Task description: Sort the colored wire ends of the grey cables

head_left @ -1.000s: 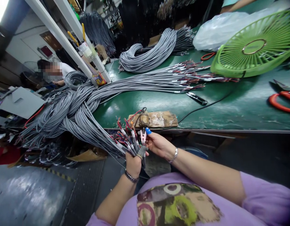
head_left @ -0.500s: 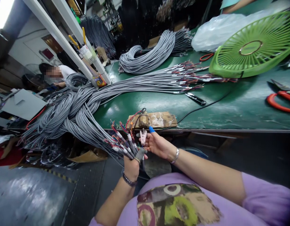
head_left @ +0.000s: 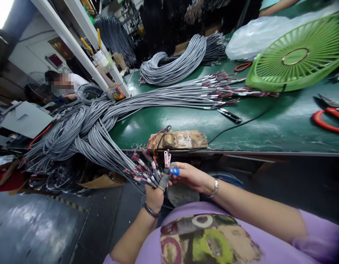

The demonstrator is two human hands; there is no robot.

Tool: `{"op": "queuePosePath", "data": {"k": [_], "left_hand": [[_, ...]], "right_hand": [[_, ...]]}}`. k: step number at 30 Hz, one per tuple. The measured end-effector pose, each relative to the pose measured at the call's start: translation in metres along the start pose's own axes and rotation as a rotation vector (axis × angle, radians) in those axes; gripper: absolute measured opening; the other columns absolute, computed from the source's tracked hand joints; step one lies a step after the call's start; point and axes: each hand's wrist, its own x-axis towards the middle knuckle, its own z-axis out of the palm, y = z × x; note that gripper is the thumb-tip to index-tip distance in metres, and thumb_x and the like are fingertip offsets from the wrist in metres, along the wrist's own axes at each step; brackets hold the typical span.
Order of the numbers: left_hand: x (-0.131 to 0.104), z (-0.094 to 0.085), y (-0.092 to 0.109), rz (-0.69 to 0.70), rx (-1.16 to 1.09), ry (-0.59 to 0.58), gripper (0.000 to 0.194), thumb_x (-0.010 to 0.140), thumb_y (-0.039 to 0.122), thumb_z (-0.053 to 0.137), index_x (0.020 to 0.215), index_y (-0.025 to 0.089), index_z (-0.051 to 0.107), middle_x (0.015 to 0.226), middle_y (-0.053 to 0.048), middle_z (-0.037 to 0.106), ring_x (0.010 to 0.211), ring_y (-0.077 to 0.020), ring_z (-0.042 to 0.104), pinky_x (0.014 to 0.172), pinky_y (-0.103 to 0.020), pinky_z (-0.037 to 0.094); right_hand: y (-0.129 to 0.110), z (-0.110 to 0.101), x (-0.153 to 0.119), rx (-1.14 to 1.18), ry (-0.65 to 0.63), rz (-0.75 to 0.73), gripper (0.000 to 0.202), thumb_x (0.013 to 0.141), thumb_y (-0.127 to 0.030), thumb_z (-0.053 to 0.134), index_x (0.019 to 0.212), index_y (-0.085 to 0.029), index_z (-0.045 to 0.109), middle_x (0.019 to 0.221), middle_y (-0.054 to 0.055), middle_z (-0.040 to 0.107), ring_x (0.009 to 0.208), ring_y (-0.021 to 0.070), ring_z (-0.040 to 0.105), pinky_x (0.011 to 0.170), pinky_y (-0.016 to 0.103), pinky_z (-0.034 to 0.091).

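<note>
My left hand is wrapped round the sheathed ends of several grey cables. Its thumb wears a grey cover, and stripped coloured wires fan out above the fist. Close beside it, my right hand has its thumb and fingers pinched together at a cable end; what lies between them is hidden. A blue cover sits on one of its digits. Just above both hands a pale pink clothespin stands upright at the bench edge, below a worn wooden board with red and black leads.
Long grey cable bundles cross the green bench. Black snips, red-handled scissors and a green fan lie to the right. A coiled cable bundle and a plastic bag are behind. Another person is at far left.
My right hand's spread fingers have closed into a pinch, and its blue-covered digit has come down beside the left thumb. The left hand keeps its grip on the cables.
</note>
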Motion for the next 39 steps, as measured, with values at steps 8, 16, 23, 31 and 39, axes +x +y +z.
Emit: {"op": "queuePosePath", "data": {"k": [8,16,23,31,39], "left_hand": [[0.004,-0.007,-0.008,-0.103,0.010,-0.166,0.020,0.069,0.034,0.075,0.070,0.014,0.071,0.058,-0.003,0.067,0.052,-0.0151,0.061,0.053,-0.026,0.050],[-0.002,-0.011,-0.002,-0.035,-0.039,-0.050,0.025,0.077,0.038,0.068,0.067,0.015,0.071,0.060,-0.004,0.067,0.058,-0.0148,0.061,0.060,-0.027,0.049],[0.003,0.000,-0.001,-0.070,-0.109,0.068,0.026,0.072,0.040,0.072,0.067,0.015,0.071,0.059,-0.004,0.068,0.057,-0.0163,0.063,0.059,-0.028,0.050],[0.010,0.008,-0.001,-0.058,-0.091,0.054,0.025,0.075,0.037,0.071,0.066,0.014,0.070,0.059,-0.003,0.067,0.056,-0.0143,0.060,0.054,-0.025,0.045],[0.012,0.009,-0.006,-0.034,-0.018,0.026,0.021,0.076,0.031,0.070,0.063,0.014,0.070,0.057,-0.002,0.066,0.056,-0.0142,0.060,0.056,-0.025,0.045]], "right_hand": [[-0.002,0.011,0.001,-0.251,0.040,-0.068,0.033,0.062,-0.040,0.079,0.067,-0.015,0.059,0.058,-0.001,0.061,0.051,0.0105,0.053,0.055,0.025,0.039],[0.004,-0.005,0.016,0.090,0.449,-0.008,0.023,0.070,-0.026,0.074,0.066,-0.018,0.053,0.055,-0.006,0.051,0.046,0.0058,0.043,0.048,0.019,0.041],[-0.012,-0.001,0.021,0.028,0.162,-0.053,0.039,0.077,-0.055,0.065,0.078,-0.016,0.062,0.067,0.001,0.059,0.056,0.0097,0.049,0.055,0.023,0.043],[-0.005,-0.001,0.033,-0.192,0.339,-0.285,0.054,0.073,-0.071,0.057,0.064,-0.017,0.060,0.058,0.001,0.057,0.054,0.0115,0.046,0.051,0.025,0.037],[-0.001,0.006,0.043,0.193,0.183,-0.171,0.051,0.078,-0.064,0.057,0.087,-0.014,0.064,0.069,0.006,0.065,0.053,0.0131,0.052,0.048,0.026,0.043]]}}
